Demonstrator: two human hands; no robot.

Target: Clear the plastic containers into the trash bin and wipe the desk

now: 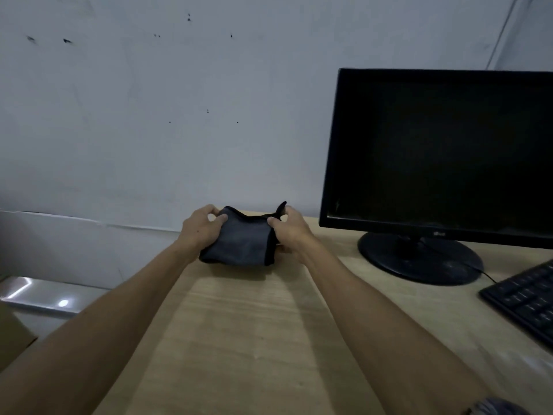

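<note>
A dark grey cloth [242, 242] with black edging is folded over and held above the far part of the light wooden desk [254, 339]. My left hand [201, 227] grips its left side and my right hand [288, 230] grips its right side, with one black corner sticking up by the right thumb. The cloth's lower edge rests on or just above the desk top. No plastic container and no trash bin are in view.
A black monitor [443, 157] on a round stand [419, 259] stands at the right, with a black keyboard [526, 301] in front of it. A pale wall rises behind the desk. A brown cardboard box [12, 336] sits left, below the desk edge.
</note>
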